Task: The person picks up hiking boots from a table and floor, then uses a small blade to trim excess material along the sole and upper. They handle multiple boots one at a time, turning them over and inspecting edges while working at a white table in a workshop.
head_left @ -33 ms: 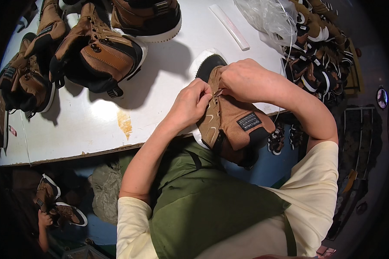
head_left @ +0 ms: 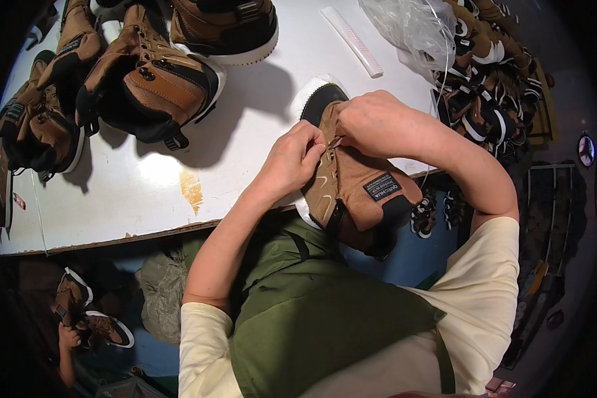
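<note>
A brown boot [head_left: 361, 169] with a black toe and heel and a white sole lies tilted at the table's front edge, its toe pointing away from me. Its tongue, with a dark label, is folded out to the right. My left hand [head_left: 287, 159] pinches at the row of eyelets, thumb and forefinger together. Close beside it, the fingers of my right hand [head_left: 381, 123] are bent down over the boot's front, also closed. Between the fingertips shows a short bit of thin brown shoelace [head_left: 336, 141]. My right fingertips are mostly hidden behind the hand.
Several similar brown boots [head_left: 159, 86] stand on the white table [head_left: 245, 142] at the left. A pale ruler-like strip [head_left: 353, 41] and a clear plastic bag [head_left: 411, 33] lie at the back. Many shoes [head_left: 491, 99] are stacked at the right. Another person's hand [head_left: 68, 336] holds shoes at lower left.
</note>
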A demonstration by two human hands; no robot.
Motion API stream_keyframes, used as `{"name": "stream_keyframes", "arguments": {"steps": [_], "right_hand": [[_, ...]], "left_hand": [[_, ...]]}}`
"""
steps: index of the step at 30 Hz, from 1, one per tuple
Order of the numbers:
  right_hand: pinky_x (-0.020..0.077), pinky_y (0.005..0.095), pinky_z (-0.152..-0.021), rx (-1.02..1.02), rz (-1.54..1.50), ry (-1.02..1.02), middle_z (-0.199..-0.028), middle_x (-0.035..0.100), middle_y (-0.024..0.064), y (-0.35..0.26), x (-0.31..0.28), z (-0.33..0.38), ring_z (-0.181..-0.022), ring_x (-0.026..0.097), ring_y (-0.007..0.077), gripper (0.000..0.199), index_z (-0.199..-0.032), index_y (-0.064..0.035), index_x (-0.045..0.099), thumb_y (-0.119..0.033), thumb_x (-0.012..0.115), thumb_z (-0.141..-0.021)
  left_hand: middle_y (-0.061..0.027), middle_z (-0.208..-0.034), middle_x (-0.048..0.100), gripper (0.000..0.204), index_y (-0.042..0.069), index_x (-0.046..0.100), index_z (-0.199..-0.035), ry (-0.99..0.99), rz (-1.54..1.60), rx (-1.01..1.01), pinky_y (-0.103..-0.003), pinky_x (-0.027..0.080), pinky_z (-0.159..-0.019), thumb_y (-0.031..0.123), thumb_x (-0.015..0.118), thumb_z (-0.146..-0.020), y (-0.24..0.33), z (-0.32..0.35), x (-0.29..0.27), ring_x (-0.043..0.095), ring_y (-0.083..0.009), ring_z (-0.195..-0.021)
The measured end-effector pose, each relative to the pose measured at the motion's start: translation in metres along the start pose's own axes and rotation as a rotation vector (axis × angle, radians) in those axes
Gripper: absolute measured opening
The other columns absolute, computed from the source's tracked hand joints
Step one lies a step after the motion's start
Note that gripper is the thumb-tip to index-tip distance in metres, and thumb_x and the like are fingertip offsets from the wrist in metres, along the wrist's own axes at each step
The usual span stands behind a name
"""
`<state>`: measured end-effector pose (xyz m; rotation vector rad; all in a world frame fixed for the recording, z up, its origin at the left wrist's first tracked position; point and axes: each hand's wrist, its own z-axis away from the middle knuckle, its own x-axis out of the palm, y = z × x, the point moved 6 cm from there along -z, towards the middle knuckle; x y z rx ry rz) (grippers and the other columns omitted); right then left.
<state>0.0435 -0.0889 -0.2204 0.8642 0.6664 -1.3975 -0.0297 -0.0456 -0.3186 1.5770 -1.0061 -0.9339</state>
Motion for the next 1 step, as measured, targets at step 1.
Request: {"name": "stream_keyframes", "arguments": {"steps": [1], "right_hand": [[0.0506, 0.0414, -0.067, -0.017, 0.003, 0.022, -0.079, 0.065, 0.0137, 0.0011, 0.0033, -0.0009, -0.077, 0.063, 0.0326, 0.017, -0.078, -0.0041, 0.068, -0.020, 0.065, -0.077]], "left_hand": [[-0.0082, -0.078, 0.050, 0.008, -0.001, 0.052, -0.084, -0.003, 0.000, -0.006, -0.029, 0.042, -0.068, 0.006, 0.056, -0.085, 0.0002, 0.0000, -0.0001, 0.049, -0.0186, -0.072]]}}
